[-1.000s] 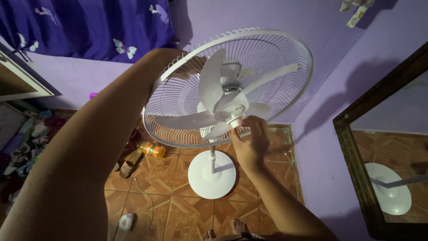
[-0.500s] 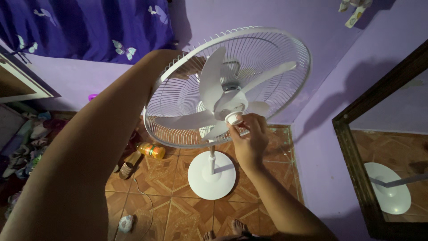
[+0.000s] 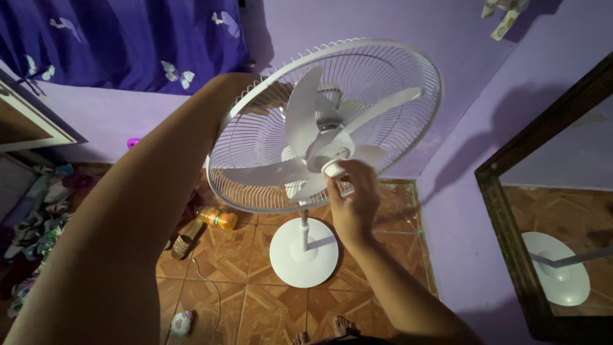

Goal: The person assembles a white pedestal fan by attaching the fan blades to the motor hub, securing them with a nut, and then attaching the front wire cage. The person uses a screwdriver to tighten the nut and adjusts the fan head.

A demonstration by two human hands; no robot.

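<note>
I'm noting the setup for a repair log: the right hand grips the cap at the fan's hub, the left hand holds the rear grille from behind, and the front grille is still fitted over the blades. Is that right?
Not quite. The head view shows no front grille: the blades are bare. The rest holds: the right hand grips the cap, and the left hand holds the rear grille from behind.

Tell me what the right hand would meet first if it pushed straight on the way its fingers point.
The right hand already grips the white cap; straight on lies the blade hub, probably.
</note>
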